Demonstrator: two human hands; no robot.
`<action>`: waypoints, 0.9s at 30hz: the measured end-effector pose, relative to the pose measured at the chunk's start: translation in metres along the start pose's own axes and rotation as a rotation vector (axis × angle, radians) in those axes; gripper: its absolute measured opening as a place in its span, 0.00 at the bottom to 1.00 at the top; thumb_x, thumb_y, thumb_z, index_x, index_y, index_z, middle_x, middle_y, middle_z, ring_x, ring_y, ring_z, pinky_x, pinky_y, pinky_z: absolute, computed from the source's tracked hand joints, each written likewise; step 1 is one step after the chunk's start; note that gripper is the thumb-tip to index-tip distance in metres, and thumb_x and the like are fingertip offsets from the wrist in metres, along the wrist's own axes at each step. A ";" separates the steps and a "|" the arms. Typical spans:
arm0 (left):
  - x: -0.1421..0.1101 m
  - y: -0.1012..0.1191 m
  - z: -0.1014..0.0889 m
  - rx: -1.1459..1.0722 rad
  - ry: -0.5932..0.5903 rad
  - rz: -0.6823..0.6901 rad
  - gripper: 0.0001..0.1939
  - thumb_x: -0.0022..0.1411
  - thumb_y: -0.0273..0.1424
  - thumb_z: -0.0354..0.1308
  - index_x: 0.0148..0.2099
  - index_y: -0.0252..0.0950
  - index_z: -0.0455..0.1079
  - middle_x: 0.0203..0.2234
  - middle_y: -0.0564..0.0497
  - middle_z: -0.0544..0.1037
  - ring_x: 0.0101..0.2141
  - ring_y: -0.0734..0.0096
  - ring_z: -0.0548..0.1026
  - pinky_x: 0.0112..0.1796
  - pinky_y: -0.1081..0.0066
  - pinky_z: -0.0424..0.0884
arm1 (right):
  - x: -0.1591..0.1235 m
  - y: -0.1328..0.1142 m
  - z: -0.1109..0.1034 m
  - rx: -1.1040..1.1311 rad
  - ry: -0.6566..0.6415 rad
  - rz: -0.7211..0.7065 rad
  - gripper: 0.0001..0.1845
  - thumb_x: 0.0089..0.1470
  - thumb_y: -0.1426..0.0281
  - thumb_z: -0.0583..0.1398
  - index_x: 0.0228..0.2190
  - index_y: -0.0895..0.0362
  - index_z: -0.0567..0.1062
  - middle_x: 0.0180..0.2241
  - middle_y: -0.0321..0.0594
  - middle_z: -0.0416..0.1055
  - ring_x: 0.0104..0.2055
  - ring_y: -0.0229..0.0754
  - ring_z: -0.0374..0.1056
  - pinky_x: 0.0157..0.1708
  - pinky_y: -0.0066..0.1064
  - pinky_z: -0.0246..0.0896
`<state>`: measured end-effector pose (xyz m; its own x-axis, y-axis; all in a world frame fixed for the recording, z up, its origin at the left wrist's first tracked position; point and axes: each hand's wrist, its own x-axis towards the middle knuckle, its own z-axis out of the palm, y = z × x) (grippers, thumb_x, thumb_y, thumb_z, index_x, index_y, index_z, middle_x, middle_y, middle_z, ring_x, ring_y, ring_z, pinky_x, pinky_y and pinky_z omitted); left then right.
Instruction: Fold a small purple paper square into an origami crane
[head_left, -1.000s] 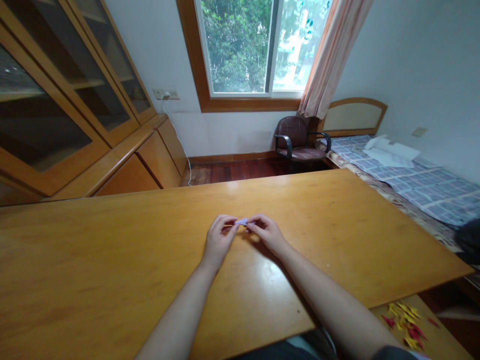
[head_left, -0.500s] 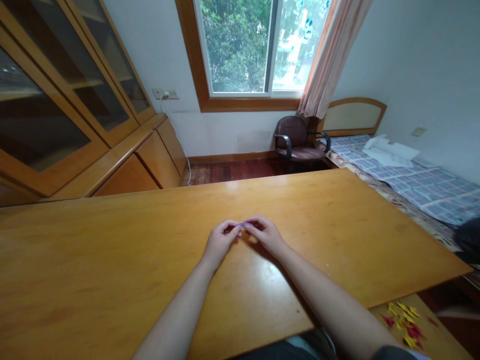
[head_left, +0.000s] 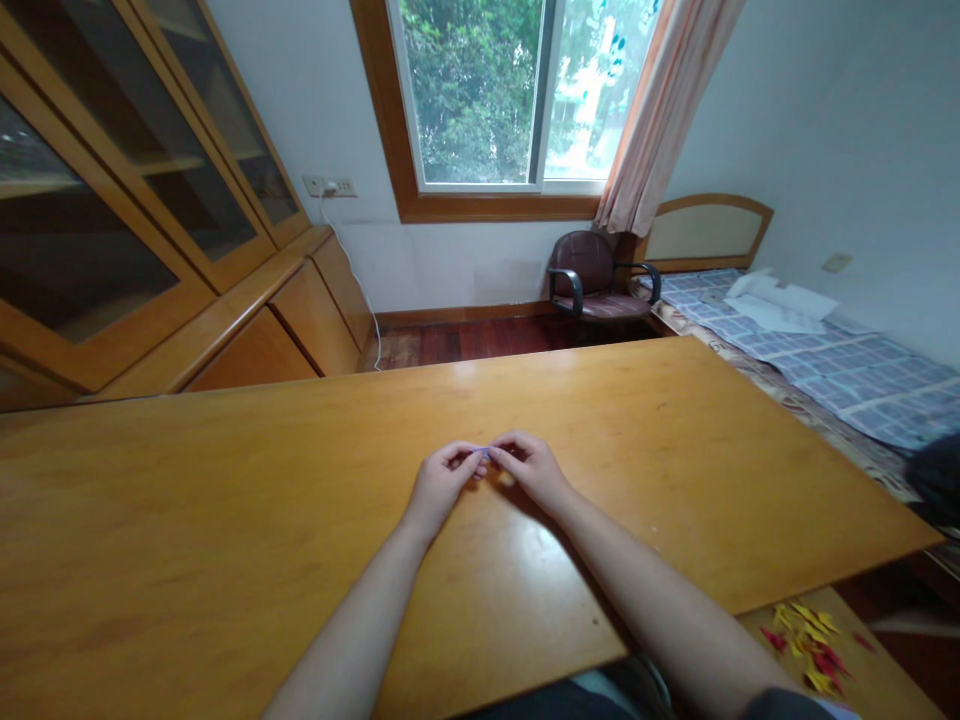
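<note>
Over the middle of the wooden table [head_left: 247, 520], my left hand [head_left: 444, 484] and my right hand [head_left: 534, 468] meet at the fingertips. Both are closed in a pinch on one small purple strip [head_left: 485, 452], which looks like thin folded paper. My left thumb and forefinger grip its left end, my right ones its right end. Most of the strip is hidden by the fingers, so its full shape does not show.
On a lower surface at the bottom right lie several yellow and red folded pieces [head_left: 814, 640]. A maroon armchair [head_left: 589, 270] stands beyond the table's far edge, a bed [head_left: 825, 360] to the right, and a glass-fronted cabinet [head_left: 97, 230] at the left.
Less of the purple strip shows between my fingertips than before. My fingers have shifted slightly on it; both arms stay almost in place.
</note>
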<state>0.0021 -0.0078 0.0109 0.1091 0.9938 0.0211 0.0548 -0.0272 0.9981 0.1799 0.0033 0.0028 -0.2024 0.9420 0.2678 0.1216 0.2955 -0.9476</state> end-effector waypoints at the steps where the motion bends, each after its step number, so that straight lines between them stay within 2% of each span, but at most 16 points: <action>1: 0.000 0.000 0.000 -0.001 0.005 -0.011 0.12 0.56 0.38 0.63 0.36 0.33 0.76 0.25 0.49 0.80 0.29 0.68 0.77 0.33 0.70 0.74 | 0.000 0.000 0.000 -0.014 -0.001 -0.018 0.10 0.56 0.62 0.63 0.32 0.56 0.79 0.30 0.39 0.77 0.32 0.41 0.71 0.34 0.31 0.66; 5: 0.000 0.001 0.002 -0.024 0.022 -0.037 0.13 0.55 0.39 0.63 0.35 0.33 0.76 0.25 0.49 0.80 0.28 0.67 0.77 0.32 0.70 0.74 | 0.000 0.001 0.001 -0.034 0.013 -0.039 0.08 0.56 0.64 0.63 0.31 0.56 0.79 0.30 0.39 0.77 0.31 0.40 0.71 0.33 0.30 0.66; 13: 0.001 -0.001 0.004 -0.134 -0.026 -0.082 0.12 0.55 0.38 0.64 0.35 0.33 0.78 0.26 0.48 0.80 0.28 0.69 0.77 0.33 0.71 0.73 | 0.000 0.001 0.002 0.000 0.036 0.004 0.08 0.55 0.65 0.63 0.32 0.56 0.79 0.29 0.39 0.77 0.30 0.41 0.72 0.33 0.30 0.67; 20: 0.001 -0.004 0.005 -0.185 -0.011 -0.098 0.12 0.55 0.38 0.64 0.33 0.33 0.76 0.26 0.48 0.79 0.27 0.70 0.75 0.30 0.72 0.72 | -0.001 0.002 0.003 -0.090 0.048 -0.080 0.06 0.56 0.67 0.63 0.33 0.55 0.81 0.31 0.39 0.78 0.32 0.41 0.73 0.36 0.32 0.68; 27: 0.001 -0.001 0.007 -0.281 -0.004 -0.137 0.12 0.52 0.38 0.65 0.31 0.33 0.76 0.25 0.48 0.79 0.25 0.71 0.74 0.29 0.72 0.71 | -0.002 -0.001 0.001 -0.128 0.051 -0.121 0.06 0.56 0.69 0.62 0.32 0.54 0.81 0.30 0.39 0.78 0.32 0.41 0.73 0.35 0.31 0.67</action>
<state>0.0091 -0.0076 0.0100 0.1235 0.9858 -0.1140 -0.2073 0.1380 0.9685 0.1795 0.0007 0.0035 -0.1734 0.9044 0.3898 0.2225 0.4215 -0.8791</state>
